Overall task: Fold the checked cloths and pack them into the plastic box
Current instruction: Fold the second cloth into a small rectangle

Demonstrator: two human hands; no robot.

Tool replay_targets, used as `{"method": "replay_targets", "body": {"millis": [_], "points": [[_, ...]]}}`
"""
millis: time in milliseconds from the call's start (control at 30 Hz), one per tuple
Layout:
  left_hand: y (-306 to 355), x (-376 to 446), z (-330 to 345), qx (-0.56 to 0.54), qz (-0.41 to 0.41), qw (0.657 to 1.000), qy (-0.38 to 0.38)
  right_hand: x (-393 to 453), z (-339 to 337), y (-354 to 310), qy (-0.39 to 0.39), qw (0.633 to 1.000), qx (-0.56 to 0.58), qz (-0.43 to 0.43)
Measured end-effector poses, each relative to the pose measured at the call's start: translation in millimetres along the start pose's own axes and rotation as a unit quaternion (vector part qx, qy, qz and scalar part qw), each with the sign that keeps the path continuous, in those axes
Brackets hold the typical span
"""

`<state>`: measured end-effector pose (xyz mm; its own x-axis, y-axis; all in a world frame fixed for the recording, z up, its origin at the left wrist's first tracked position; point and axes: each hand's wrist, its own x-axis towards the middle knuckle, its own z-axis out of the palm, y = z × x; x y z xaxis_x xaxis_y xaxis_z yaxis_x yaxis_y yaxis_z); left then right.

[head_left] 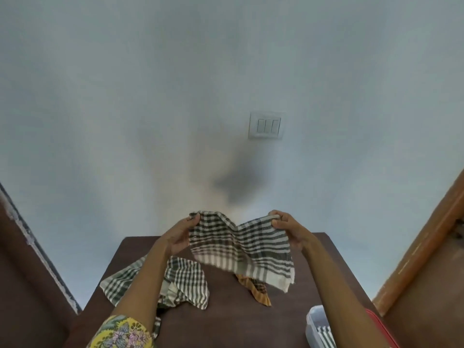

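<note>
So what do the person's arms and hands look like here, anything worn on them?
Both hands are bare: no gloves, and no rings or watch that I can make out on the left hand or right hand. The forearms are uncovered. The left arm has a short yellow floral sleeve with pink and green flowers. The right arm's sleeve is out of frame.

**Background and non-task items**

Dark brown table (226, 322) fills the lower centre, its far edge against a pale blue-grey wall (150, 84). White switch plate (266, 125) with three rockers sits on the wall, right of centre. A soft dark shadow (236, 183) falls on the wall just below the plate. Brown door or panel (22, 259) at left edge, chipped paint along its border. Orange-brown wooden frame (424, 247) runs diagonally at right. Red edge (383, 330) bottom right, partly hidden, cannot tell what it is.
</note>
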<state>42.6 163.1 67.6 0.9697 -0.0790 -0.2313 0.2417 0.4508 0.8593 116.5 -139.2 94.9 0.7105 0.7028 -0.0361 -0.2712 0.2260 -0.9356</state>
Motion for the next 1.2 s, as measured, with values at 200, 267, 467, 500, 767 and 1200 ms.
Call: {"method": "replay_targets", "body": {"millis": [200, 267, 467, 500, 767, 1200], "points": [[-15, 12, 3, 0.066, 0.010, 0.957, 0.281, 26, 8, 16, 0.233, 0.971, -0.045, 0.013], [-24, 16, 4, 0.096, 0.044, 0.927, 0.361, 34, 10, 30, 0.350, 0.936, -0.038, 0.010], [-60, 26, 57, 0.287, 0.138, 0.906, 0.279, 55, 44, 70, 0.370, 0.908, -0.195, -0.006], [-65, 27, 66, 0.308, 0.156, 0.903, 0.256, 57, 52, 74, 0.358, 0.905, -0.230, -0.021], [-74, 30, 85, 0.369, 0.198, 0.885, 0.202, 57, 61, 77, 0.304, 0.932, -0.194, -0.018], [-64, 21, 73, 0.477, 0.185, 0.851, 0.115, 43, 48, 72, 0.108, 0.979, -0.164, 0.051]]}}
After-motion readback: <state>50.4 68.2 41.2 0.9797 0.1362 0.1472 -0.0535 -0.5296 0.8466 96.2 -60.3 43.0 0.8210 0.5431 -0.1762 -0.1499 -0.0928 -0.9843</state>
